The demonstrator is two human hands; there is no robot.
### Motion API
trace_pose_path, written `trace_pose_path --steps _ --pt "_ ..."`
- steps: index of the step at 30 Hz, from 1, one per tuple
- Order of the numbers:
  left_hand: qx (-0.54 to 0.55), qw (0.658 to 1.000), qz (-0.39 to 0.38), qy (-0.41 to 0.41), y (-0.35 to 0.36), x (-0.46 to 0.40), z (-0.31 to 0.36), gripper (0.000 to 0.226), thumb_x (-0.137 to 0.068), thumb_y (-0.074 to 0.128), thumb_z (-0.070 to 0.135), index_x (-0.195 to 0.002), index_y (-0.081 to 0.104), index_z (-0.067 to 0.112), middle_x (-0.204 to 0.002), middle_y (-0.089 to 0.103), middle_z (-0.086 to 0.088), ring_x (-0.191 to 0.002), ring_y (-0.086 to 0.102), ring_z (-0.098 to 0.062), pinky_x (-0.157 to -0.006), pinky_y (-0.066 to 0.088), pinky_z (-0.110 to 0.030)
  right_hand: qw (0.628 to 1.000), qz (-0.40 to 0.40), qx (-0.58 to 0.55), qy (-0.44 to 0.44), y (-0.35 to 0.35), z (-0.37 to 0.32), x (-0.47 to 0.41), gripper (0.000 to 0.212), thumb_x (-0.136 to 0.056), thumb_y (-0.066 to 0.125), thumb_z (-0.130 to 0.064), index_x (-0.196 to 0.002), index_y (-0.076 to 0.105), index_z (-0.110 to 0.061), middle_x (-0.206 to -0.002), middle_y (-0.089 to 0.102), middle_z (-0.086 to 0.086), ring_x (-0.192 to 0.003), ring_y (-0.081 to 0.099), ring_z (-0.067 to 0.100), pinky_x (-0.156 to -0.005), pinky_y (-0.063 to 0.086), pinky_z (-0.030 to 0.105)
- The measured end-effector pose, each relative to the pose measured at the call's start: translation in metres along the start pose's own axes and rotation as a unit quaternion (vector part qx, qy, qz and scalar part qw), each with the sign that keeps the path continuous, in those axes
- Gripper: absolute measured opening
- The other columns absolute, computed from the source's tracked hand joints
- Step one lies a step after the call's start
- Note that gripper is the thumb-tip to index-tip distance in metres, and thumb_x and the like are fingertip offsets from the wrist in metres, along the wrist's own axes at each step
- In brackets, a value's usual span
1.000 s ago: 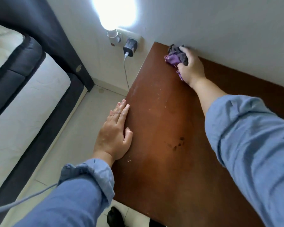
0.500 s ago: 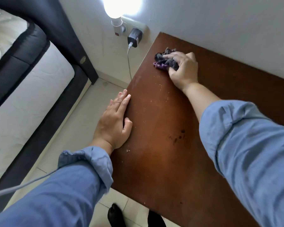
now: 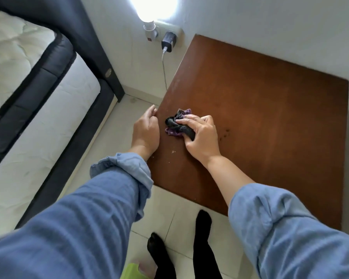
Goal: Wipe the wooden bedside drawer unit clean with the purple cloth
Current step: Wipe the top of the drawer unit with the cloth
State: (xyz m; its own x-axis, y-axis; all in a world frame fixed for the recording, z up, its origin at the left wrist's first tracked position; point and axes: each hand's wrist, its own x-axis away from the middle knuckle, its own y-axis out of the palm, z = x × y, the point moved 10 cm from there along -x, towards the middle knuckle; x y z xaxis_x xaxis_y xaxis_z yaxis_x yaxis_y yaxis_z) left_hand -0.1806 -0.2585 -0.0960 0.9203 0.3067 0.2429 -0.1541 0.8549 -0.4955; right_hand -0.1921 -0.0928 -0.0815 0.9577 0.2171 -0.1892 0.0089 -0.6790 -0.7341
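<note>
The wooden bedside drawer unit (image 3: 270, 109) shows its reddish-brown top, seen from above. My right hand (image 3: 201, 135) presses a crumpled purple and dark cloth (image 3: 176, 125) onto the top near its left edge. My left hand (image 3: 146, 131) is cupped against that left edge, just beside the cloth, fingers curled and holding nothing. A few pale crumbs (image 3: 172, 152) lie on the wood just in front of the cloth. Dark spots (image 3: 225, 134) mark the surface to the right of my right hand.
A bed with a dark frame and white mattress (image 3: 38, 101) stands at the left. On the wall behind, a bright plug-in lamp (image 3: 151, 29) and a black charger (image 3: 169, 42) with a hanging cable. My feet in dark socks (image 3: 201, 228) stand on the tiled floor.
My right hand has dragged the cloth from the far left corner toward me along the left edge. My left hand went from lying flat to cupped at the edge.
</note>
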Motion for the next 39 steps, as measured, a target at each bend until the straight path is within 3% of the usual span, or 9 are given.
trace_pose_path --steps 8,12,15,17,24,26,32,36,39 --pt "0.056 0.996 -0.052 -0.049 -0.017 0.021 -0.001 0.043 -0.084 0.032 0.034 -0.099 0.07 0.024 -0.11 0.068 -0.002 -0.111 0.059 -0.025 -0.103 0.043 -0.043 0.998 -0.043 -0.036 -0.021 0.028 -0.049 0.08 0.033 -0.078 0.066 -0.01 -0.106 0.072 -0.024 -0.115 0.068 -0.007 -0.086 0.045 0.019 -0.079 0.049 0.035" --pt "0.067 0.995 -0.067 -0.041 -0.018 0.02 -0.004 0.053 -0.082 0.031 0.036 -0.113 0.068 0.013 -0.114 0.066 -0.001 -0.116 0.057 -0.024 -0.106 0.041 -0.044 0.98 -0.185 -0.074 0.012 0.047 -0.073 0.102 0.041 -0.077 0.067 -0.002 -0.112 0.069 -0.023 -0.117 0.068 -0.004 -0.09 0.052 0.018 -0.084 0.049 0.032" --pt "0.055 0.994 -0.078 -0.051 -0.017 0.01 -0.015 0.066 -0.074 0.033 0.045 -0.121 0.064 0.012 -0.125 0.064 -0.007 -0.121 0.055 -0.023 -0.108 0.038 -0.044 0.919 -0.306 -0.189 0.16 0.047 -0.068 0.092 0.039 -0.082 0.062 -0.001 -0.112 0.068 -0.025 -0.111 0.069 -0.001 -0.097 0.064 0.013 -0.082 0.051 0.017" --pt "0.049 0.994 -0.073 -0.07 -0.019 0.003 -0.02 0.079 -0.064 0.033 0.052 -0.127 0.06 0.013 -0.129 0.062 -0.007 -0.123 0.054 -0.022 -0.109 0.038 -0.043 0.861 -0.337 -0.279 0.259 0.038 -0.052 0.074 0.036 -0.085 0.06 0.001 -0.11 0.068 -0.022 -0.108 0.07 0.007 -0.095 0.067 0.017 -0.083 0.055 0.024" --pt "-0.08 0.995 -0.058 -0.012 -0.005 -0.011 -0.006 0.043 -0.097 0.038 0.026 -0.137 0.051 0.018 -0.137 0.056 -0.005 -0.127 0.049 -0.022 -0.106 0.036 -0.031 0.687 -0.209 -0.607 0.341 -0.01 -0.005 -0.049 0.015 -0.1 0.043 -0.024 -0.103 0.056 -0.03 -0.112 0.063 0.01 -0.082 0.069 0.033 -0.071 0.053 0.044" --pt "-0.096 0.994 -0.052 0.007 0.004 -0.022 -0.004 0.043 -0.097 0.037 0.028 -0.138 0.05 0.021 -0.137 0.057 -0.002 -0.125 0.05 -0.02 -0.105 0.039 -0.032 0.717 -0.118 -0.59 0.353 -0.024 0.023 -0.094 0.016 -0.099 0.044 -0.018 -0.108 0.054 -0.026 -0.106 0.063 0.01 -0.07 0.07 0.027 -0.061 0.056 0.038" --pt "-0.117 0.991 -0.038 0.058 0.02 -0.035 -0.002 0.04 -0.099 0.042 0.024 -0.139 0.046 0.022 -0.13 0.061 0.001 -0.117 0.055 -0.018 -0.093 0.037 -0.021 0.935 0.024 -0.291 0.199 -0.048 0.051 -0.209 0.024 -0.093 0.053 -0.006 -0.116 0.056 -0.009 -0.077 0.06 0.01 -0.054 0.056 0.02 -0.051 0.051 0.029" --pt "-0.127 0.989 -0.023 0.069 0.019 -0.037 -0.003 0.042 -0.098 0.046 0.022 -0.14 0.046 0.021 -0.133 0.059 0.001 -0.12 0.054 -0.018 -0.092 0.034 -0.018 0.991 0.008 -0.06 0.12 -0.028 0.074 -0.258 0.043 -0.083 0.051 -0.02 -0.126 0.057 -0.017 -0.122 0.062 0.007 -0.106 0.06 0.026 -0.096 0.047 0.031" --pt "-0.126 0.989 -0.02 0.07 0.02 -0.038 -0.005 0.042 -0.097 0.046 0.022 -0.139 0.047 0.023 -0.132 0.06 0.004 -0.119 0.054 -0.015 -0.091 0.033 -0.015 0.99 -0.024 0.082 0.113 -0.004 0.097 -0.272 0.049 -0.087 0.047 -0.02 -0.134 0.049 -0.031 -0.14 0.049 -0.004 -0.128 0.04 0.029 -0.104 0.037 0.041"
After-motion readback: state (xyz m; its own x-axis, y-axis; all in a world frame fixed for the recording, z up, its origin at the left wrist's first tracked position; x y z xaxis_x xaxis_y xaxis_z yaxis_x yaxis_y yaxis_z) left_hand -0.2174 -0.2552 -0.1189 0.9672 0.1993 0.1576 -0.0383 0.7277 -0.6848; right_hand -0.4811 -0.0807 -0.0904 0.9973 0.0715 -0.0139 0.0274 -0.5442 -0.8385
